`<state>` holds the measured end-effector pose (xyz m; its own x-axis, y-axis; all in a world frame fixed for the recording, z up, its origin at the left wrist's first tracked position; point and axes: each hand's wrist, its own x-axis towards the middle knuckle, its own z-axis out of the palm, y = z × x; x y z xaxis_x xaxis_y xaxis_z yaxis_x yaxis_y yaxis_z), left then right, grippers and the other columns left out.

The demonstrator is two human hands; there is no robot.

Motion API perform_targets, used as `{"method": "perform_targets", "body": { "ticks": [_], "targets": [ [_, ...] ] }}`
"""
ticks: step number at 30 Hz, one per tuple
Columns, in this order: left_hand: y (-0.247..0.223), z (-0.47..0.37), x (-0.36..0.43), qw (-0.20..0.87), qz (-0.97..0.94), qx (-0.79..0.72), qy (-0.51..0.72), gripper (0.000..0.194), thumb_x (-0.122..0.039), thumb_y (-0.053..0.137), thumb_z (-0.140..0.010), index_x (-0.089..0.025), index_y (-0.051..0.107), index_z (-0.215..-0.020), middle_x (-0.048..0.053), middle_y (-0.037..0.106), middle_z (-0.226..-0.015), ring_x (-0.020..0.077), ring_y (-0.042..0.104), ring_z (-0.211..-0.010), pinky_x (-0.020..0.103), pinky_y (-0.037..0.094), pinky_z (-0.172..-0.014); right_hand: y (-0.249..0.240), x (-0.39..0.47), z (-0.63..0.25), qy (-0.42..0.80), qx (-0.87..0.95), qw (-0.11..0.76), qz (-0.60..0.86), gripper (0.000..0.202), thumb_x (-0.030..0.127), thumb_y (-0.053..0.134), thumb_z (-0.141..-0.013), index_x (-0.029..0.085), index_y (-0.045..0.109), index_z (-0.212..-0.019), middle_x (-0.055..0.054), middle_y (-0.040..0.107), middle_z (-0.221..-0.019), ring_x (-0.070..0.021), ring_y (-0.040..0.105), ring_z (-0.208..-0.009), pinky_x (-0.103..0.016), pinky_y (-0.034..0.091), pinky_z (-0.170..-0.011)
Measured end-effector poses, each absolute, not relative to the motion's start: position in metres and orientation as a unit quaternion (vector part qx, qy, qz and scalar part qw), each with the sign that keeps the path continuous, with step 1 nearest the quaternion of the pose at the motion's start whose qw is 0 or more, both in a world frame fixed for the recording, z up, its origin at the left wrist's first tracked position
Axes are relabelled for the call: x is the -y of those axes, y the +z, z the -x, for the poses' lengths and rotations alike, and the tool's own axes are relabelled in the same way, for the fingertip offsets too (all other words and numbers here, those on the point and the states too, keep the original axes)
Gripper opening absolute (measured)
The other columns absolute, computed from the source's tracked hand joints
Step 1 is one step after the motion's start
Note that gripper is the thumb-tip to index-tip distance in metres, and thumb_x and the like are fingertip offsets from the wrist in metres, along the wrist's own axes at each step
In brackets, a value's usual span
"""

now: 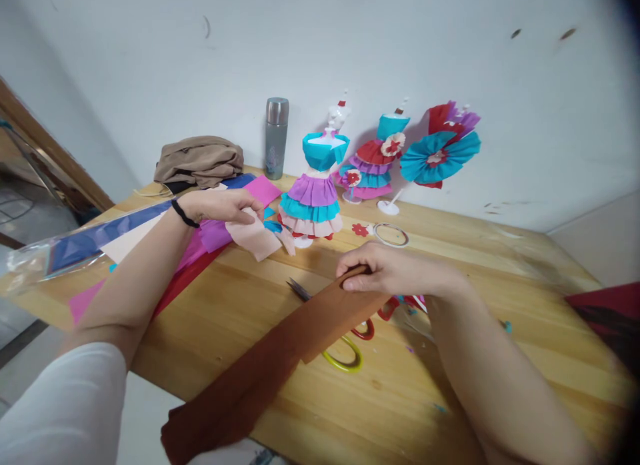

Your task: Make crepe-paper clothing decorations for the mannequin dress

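With fingers closed, my left hand (225, 206) pinches a piece of pale pink crepe paper (257, 235) over the pile of coloured paper. My right hand (373, 268) grips the end of a long brown crepe paper strip (280, 338), which slants down to the left past the table's front edge. Under that strip lie scissors, their blade tips (297, 288) showing on one side and yellow (350, 365) and red handle loops on the other. Just beyond both hands stands a small mannequin (313, 185) in a tiered paper dress of purple, turquoise and pale pink.
Two more dressed mannequins (375, 160) (440, 152) stand near the wall. A grey flask (276, 138) and brown cloth (200, 160) are at the back. Magenta and red paper (193, 272) and a plastic-wrapped blue pack (110, 232) lie left. A ring-shaped roll (391, 234) rests behind my right hand.
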<state>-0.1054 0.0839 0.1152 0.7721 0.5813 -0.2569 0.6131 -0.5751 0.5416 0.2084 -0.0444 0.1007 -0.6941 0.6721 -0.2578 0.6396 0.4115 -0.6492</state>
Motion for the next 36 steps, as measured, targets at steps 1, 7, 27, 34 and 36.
{"method": "perform_targets", "body": {
  "ticks": [1, 7, 27, 34, 36],
  "targets": [
    [0.115, 0.105, -0.084, 0.336, -0.884, -0.321, -0.040, 0.029, -0.037, 0.059, -0.079, -0.015, 0.071, -0.095, 0.004, 0.067, -0.087, 0.0168, 0.059, -0.080, 0.020, 0.041, -0.068, 0.100, 0.044, -0.208, 0.375, 0.841, 0.021, 0.391, 0.018, 0.029, 0.055, -0.086, 0.017, 0.068, -0.085, -0.002, 0.068, -0.077, -0.0128, 0.058, -0.070, -0.024, 0.041, -0.064],
    [0.109, 0.102, -0.083, 0.414, -0.858, -0.293, -0.084, 0.031, -0.040, 0.059, -0.083, -0.016, 0.072, -0.097, 0.007, 0.071, -0.096, 0.0195, 0.064, -0.087, 0.022, 0.045, -0.073, 0.098, 0.044, -0.205, 0.384, 0.833, 0.017, 0.397, 0.017, 0.029, 0.056, -0.085, 0.016, 0.068, -0.086, -0.002, 0.068, -0.078, -0.0133, 0.059, -0.071, -0.024, 0.042, -0.064],
    [0.070, 0.079, -0.091, 0.442, -0.796, -0.404, 0.089, 0.029, -0.041, 0.071, -0.077, -0.013, 0.066, -0.071, 0.006, 0.069, -0.070, 0.0120, 0.060, -0.058, 0.022, 0.047, -0.055, 0.080, 0.037, -0.191, 0.340, 0.843, 0.066, 0.412, 0.011, 0.025, 0.057, -0.083, 0.018, 0.065, -0.080, 0.000, 0.064, -0.071, -0.0129, 0.054, -0.066, -0.025, 0.039, -0.064],
    [0.055, 0.081, -0.103, 0.454, -0.764, -0.451, 0.081, 0.026, -0.038, 0.074, -0.075, -0.013, 0.066, -0.071, 0.006, 0.070, -0.065, 0.0114, 0.061, -0.053, 0.021, 0.049, -0.052, 0.054, 0.033, -0.175, 0.351, 0.811, 0.184, 0.431, 0.014, 0.029, 0.059, -0.082, 0.017, 0.064, -0.078, 0.001, 0.059, -0.068, -0.0120, 0.050, -0.063, -0.025, 0.038, -0.064],
    [0.064, 0.082, -0.096, 0.464, -0.772, -0.433, 0.044, 0.027, -0.039, 0.074, -0.075, -0.013, 0.067, -0.072, 0.006, 0.070, -0.066, 0.0116, 0.061, -0.054, 0.021, 0.049, -0.053, 0.051, 0.032, -0.173, 0.359, 0.810, 0.184, 0.426, 0.014, 0.029, 0.059, -0.081, 0.017, 0.064, -0.077, 0.001, 0.058, -0.067, -0.0120, 0.049, -0.063, -0.025, 0.038, -0.064]
  ]
}}
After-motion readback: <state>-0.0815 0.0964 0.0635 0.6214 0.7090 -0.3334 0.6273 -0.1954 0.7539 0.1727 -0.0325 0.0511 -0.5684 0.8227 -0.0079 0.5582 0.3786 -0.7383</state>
